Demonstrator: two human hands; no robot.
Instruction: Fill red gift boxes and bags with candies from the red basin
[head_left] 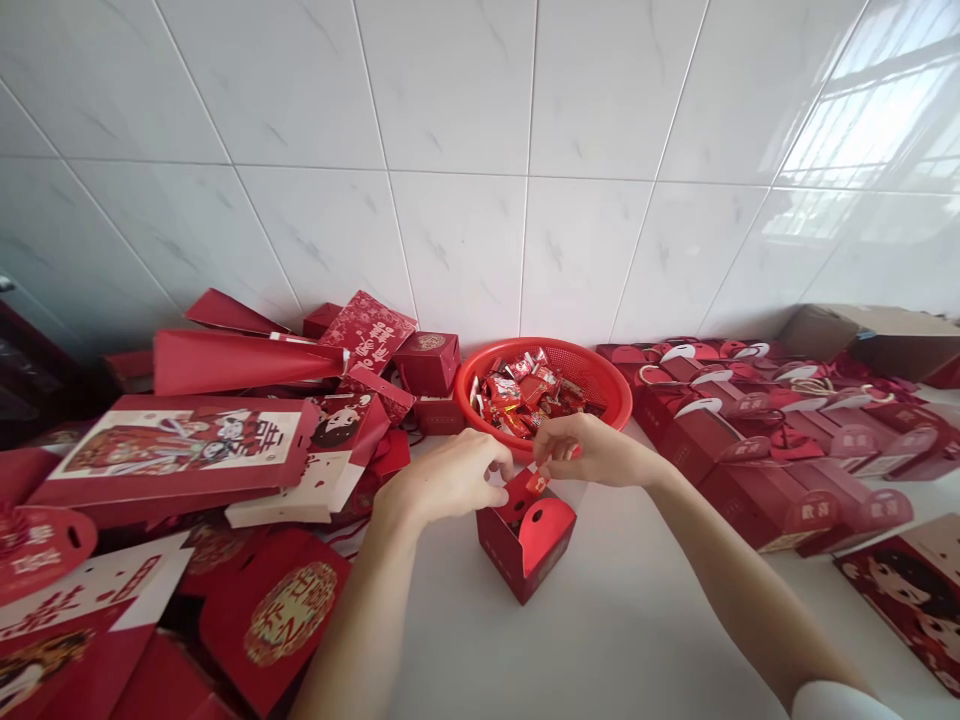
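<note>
A small dark-red gift box point(517, 555) stands upright on the table with its top open. Its near flap point(546, 530), bright red inside with a round-ended slot, points up. Curled around the box's back left rim is my left hand point(457, 475); the ends of some fingers are hidden. My right hand point(592, 450) pinches a small red wrapped candy point(538, 483) just above the box opening. Behind both hands sits a red plastic basket point(619, 395) holding many wrapped candies point(529, 390).
Folded boxes and bags point(225, 450) lie heaped on the left. Rows of closed red gift boxes point(750, 440) stand on the right, with a brown cardboard box point(877, 335) behind. A printed red box point(904, 590) lies at the right edge. White tiled wall point(465, 230) backs the table.
</note>
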